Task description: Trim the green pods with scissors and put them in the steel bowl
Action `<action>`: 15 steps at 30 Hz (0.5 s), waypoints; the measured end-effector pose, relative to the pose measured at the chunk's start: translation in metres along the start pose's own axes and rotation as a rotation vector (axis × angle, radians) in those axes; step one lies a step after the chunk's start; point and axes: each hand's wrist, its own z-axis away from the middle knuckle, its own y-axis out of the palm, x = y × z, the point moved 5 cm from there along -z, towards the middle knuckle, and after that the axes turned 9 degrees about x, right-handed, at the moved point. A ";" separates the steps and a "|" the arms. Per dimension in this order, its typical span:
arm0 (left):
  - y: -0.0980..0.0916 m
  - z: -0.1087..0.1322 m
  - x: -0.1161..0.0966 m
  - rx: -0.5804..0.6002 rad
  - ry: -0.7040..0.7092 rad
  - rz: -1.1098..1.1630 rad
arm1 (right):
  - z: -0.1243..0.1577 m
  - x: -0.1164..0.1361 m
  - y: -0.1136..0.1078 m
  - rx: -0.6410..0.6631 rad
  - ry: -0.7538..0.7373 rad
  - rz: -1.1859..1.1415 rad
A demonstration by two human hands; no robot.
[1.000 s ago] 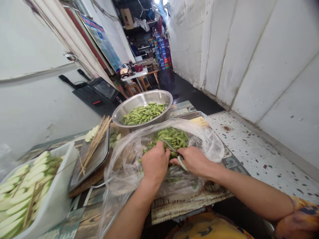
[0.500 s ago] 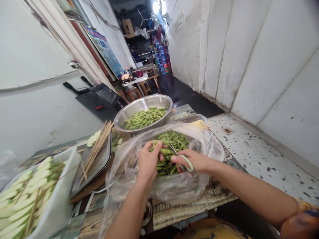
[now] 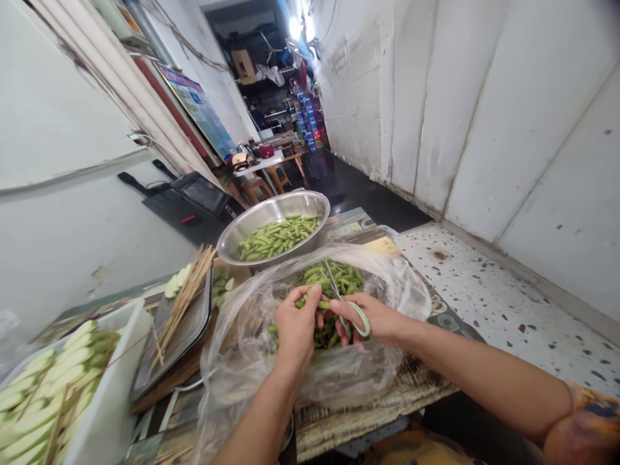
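Head view: right hand [image 3: 378, 318] clamped on scissors [image 3: 365, 323], pale-green loop handles, slim metal blades [image 3: 334, 282] parted, pointing toward the table's [image 3: 368, 413] far edge. Left hand [image 3: 296, 324] fingers pinch green pod [image 3: 321, 303], long axis roughly crosswise, over crinkled clear bag [image 3: 349, 378].

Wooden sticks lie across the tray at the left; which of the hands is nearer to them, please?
Left. The left hand is to the right of the wooden sticks; the right hand is farther right, holding the scissors.
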 end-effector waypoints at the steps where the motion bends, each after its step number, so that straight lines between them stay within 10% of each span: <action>1: 0.000 0.001 0.001 -0.004 -0.004 -0.010 | 0.000 0.000 0.000 0.001 -0.014 -0.014; 15: -0.035 -0.006 -0.034 -0.150 0.080 0.141 | -0.005 -0.010 -0.018 -0.139 0.067 -0.045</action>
